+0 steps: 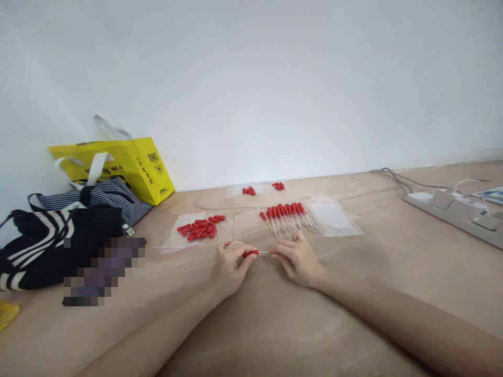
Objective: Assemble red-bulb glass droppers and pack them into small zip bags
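Note:
Between my hands is a thin clear tube point(263, 253) with a red rubber bulb point(250, 253) on its left end. My left hand point(233, 264) pinches the bulb, and my right hand point(296, 259) pinches the tube's other end. Just beyond my right hand lies a row of droppers with red bulbs point(286, 210), side by side. Loose red bulbs point(199, 229) are heaped on a clear plastic bag point(171, 239) beyond my left hand. Several bare clear tubes point(247, 223) lie between that heap and the droppers.
Clear bags point(330, 215) lie right of the droppers; another bag with red bulbs point(249, 191) is near the wall. A yellow bag point(151, 173), a striped bag point(118, 196) and black cloth point(92, 230) are at left. A power strip point(456, 214) with cables is at right.

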`<state>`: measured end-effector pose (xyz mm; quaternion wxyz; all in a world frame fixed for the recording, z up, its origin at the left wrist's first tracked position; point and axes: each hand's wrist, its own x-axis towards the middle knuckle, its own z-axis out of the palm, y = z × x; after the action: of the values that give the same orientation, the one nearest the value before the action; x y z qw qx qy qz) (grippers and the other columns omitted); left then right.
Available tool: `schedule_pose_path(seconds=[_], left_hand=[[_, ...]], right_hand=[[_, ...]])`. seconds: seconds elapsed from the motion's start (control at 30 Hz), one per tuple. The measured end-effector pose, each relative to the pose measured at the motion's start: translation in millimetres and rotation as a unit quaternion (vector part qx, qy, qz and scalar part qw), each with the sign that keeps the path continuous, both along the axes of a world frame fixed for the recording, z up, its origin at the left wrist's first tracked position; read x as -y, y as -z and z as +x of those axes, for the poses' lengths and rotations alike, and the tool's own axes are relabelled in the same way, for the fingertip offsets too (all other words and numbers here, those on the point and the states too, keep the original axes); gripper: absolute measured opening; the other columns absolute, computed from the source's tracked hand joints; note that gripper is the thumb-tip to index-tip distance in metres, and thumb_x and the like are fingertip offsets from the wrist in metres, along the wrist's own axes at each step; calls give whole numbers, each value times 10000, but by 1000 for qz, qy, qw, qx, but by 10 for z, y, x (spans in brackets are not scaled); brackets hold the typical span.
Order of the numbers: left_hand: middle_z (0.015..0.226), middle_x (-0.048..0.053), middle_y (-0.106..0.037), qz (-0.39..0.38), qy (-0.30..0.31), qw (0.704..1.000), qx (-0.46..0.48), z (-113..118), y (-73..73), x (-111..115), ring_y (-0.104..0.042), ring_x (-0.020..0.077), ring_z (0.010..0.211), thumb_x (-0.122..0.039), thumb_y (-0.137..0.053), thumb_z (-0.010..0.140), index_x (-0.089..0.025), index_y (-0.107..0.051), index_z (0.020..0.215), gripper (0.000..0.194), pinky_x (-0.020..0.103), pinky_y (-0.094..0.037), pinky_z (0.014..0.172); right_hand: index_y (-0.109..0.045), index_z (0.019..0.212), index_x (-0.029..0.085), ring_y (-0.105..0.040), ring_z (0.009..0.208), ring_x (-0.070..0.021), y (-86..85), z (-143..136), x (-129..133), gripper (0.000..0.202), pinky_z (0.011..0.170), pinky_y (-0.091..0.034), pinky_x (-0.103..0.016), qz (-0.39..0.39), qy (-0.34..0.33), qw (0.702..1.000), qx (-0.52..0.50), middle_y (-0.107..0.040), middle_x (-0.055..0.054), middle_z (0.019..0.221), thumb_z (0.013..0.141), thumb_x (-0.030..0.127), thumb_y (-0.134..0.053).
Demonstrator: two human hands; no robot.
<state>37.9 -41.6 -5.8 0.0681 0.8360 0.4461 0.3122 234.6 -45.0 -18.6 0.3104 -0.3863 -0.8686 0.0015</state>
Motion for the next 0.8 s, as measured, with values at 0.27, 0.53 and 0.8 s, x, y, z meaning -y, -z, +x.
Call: schedule_pose_path(seconds=[0.27,0.53,0.8], left_hand=[[721,-16,-621,8,22,1000,-22,19,-1,23,-556,149,754,-275,-449,808,-207,-577,775,149,381,-238,867],[718,-19,-614,0,30,999,-40,26,-11,24,-547,143,755,-287,-442,810,-210,-574,782,156,374,-233,862],[736,-19,-625,2,26,997,-74,-55,-47,-34,-536,146,763,-304,-425,823,-229,-581,773,181,413,-181,891]], right_hand=[[-573,826,178,-426,581,-112,-9,-25,15,220,634,-196,-287,25,-10,1000,-7,-583,-4,693,830,155,-354],[-566,858,170,-471,652,-121,18,-29,-28,228,649,-220,-281,1,-33,999,4,-596,-21,740,853,166,-338],[-596,902,197,-466,707,-145,-42,150,-100,241,655,-208,-295,72,-46,993,86,-581,-31,728,869,255,-364]])
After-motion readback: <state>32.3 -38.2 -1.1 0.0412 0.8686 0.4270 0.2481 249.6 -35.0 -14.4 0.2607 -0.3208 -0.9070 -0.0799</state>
